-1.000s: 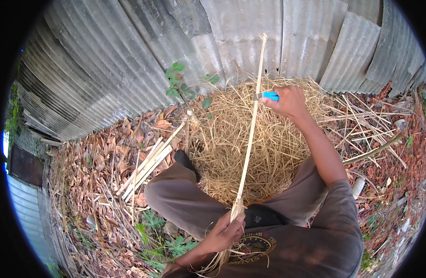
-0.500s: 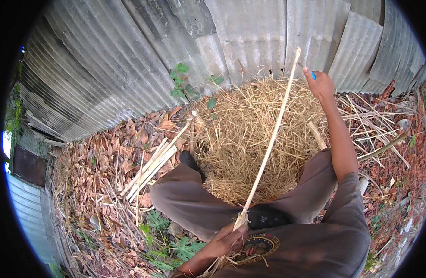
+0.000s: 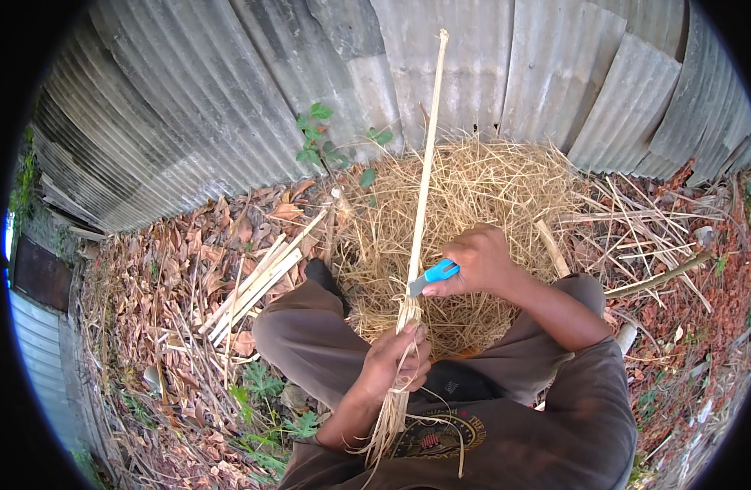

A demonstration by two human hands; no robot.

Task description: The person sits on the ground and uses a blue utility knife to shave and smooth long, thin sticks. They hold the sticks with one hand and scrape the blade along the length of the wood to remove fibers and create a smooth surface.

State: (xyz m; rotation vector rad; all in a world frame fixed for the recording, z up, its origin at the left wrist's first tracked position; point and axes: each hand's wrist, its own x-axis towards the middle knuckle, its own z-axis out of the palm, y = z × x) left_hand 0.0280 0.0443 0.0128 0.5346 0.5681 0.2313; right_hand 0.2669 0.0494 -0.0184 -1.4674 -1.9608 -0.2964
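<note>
A long pale wooden strip (image 3: 424, 180), likely bamboo, slants up and away from my lap, its far tip in front of the metal wall. Its near end is frayed into thin shavings (image 3: 388, 425) that hang over my shirt. My left hand (image 3: 397, 363) is wrapped round this near end. In my right hand (image 3: 477, 261) is a blue-handled knife (image 3: 435, 276), its short blade against the strip just above the left hand. Between my spread legs lies a big heap of straw-coloured shavings (image 3: 482, 196).
Split strips (image 3: 257, 286) lie on dry leaves (image 3: 163, 282) by my left leg. Thin sticks (image 3: 637, 220) and a thicker branch (image 3: 661, 278) are scattered at right. A corrugated metal wall (image 3: 457, 90) stands behind the heap, with a small green plant (image 3: 314, 135) before it.
My right hand has come from the strip's far end down near my left hand with the knife. The strip now stands steeper, its tip shifted left, and my left hand is slightly higher.
</note>
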